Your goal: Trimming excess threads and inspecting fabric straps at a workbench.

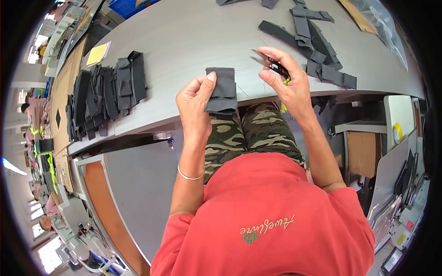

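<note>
Between the thumb and fingers of my left hand point(195, 99) is a folded dark grey fabric strip point(222, 89), held up over the table's near edge. My right hand point(292, 85) grips small black thread snips point(276, 66), their pointed blades apart and aimed up to the left. A yellow-green band hangs from the snips by my palm. The blades are clear of the strip, a short way to its right. Thin loose threads lie on the table between the two hands.
A row of similar dark strips point(106, 89) lies at left, beside a yellow paper pad point(98, 54). More strips point(313, 39) are scattered at far right near clear plastic point(380, 27). The grey table point(184, 41) curves across; a cardboard box point(362, 154) sits below right.
</note>
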`<state>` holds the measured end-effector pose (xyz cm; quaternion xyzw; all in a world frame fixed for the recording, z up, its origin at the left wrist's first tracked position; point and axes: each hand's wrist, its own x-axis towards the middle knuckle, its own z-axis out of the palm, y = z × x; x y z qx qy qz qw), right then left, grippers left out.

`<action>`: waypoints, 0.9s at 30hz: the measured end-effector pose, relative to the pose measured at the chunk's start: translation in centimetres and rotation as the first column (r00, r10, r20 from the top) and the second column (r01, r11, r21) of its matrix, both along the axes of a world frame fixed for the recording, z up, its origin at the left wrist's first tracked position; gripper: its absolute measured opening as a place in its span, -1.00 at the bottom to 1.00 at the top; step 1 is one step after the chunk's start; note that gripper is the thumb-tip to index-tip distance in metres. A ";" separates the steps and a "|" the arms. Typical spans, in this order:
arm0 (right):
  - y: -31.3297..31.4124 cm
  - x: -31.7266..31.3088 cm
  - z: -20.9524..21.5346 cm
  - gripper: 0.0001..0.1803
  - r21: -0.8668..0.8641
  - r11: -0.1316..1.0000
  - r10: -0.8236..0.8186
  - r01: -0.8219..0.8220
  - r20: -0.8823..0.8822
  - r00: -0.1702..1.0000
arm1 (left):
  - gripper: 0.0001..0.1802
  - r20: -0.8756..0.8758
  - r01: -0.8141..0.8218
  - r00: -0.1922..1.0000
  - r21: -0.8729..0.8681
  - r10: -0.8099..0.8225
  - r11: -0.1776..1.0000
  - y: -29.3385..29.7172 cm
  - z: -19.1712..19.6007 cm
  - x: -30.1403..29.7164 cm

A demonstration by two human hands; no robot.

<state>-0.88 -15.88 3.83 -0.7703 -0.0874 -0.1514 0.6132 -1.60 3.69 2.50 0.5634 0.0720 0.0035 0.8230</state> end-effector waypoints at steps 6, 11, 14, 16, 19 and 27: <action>-1.9 0.9 -0.1 -0.73 -0.306 0.951 0.034 0.047 0.256 0.966 | -0.83 -0.035 0.043 0.998 0.002 -0.043 0.999 -1.2 -0.4 0.8; -2.0 2.2 1.1 -0.70 -0.463 0.876 0.094 0.133 0.435 0.895 | -0.80 -0.028 0.073 0.997 -0.008 -0.073 0.997 -2.0 -0.1 1.3; -2.0 2.7 1.0 -0.73 -0.589 0.790 0.172 0.169 0.478 0.862 | -0.80 -0.040 0.081 0.996 0.010 -0.081 0.997 -2.2 -0.3 1.3; -2.0 3.1 0.7 -0.75 -0.641 0.745 0.216 0.182 0.490 0.844 | -0.79 -0.042 0.126 0.991 -0.007 -0.126 0.992 -2.0 -0.5 1.3; -1.9 3.3 -0.1 -0.76 -0.658 0.716 0.228 0.233 0.536 0.813 | -0.80 -0.051 0.104 0.993 0.042 -0.102 0.994 -2.9 -0.2 1.1; -1.2 2.3 -0.6 -0.68 -0.650 0.715 0.184 0.258 0.531 0.827 | -0.68 -0.077 0.094 0.993 0.017 -0.093 0.995 -2.3 -1.6 0.9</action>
